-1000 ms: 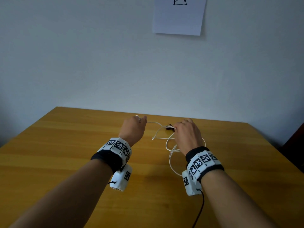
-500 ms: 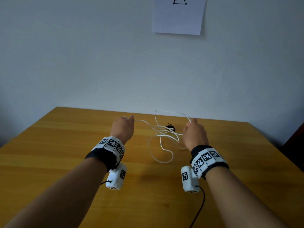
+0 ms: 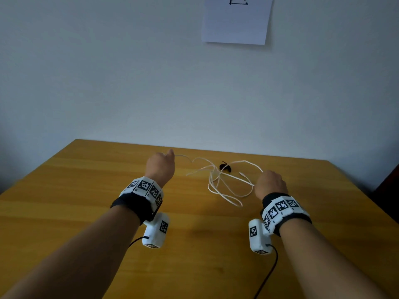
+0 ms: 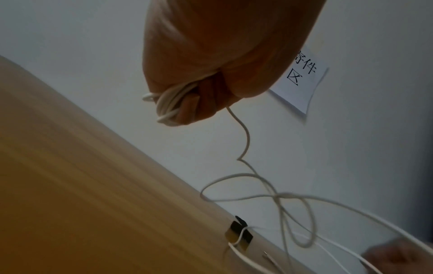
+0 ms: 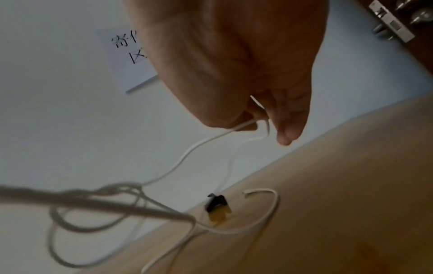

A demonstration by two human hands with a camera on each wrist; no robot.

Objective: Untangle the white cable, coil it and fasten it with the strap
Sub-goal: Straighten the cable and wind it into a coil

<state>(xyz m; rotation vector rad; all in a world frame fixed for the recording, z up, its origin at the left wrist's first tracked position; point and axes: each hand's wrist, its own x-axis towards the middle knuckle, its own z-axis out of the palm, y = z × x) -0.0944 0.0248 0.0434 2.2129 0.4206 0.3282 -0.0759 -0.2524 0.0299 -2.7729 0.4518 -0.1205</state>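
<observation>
A thin white cable hangs in loose tangled loops between my two hands above the wooden table. My left hand is closed round a small bundle of cable turns, and a strand runs out of the fist to the right. My right hand pinches the cable between thumb and fingers. A free cable end lies on the table near the right hand. The black strap lies on the table behind the loops, with a strand across it.
A grey wall rises just behind the table's far edge, with a white paper sheet stuck on it. A dark door with a metal lock plate stands at the right. Black sensor leads hang from my wrists.
My hands have moved apart, left hand leftward, right hand rightward and down. The cable tangle has opened into wider loops and sagged to the table, and its free end shows.
</observation>
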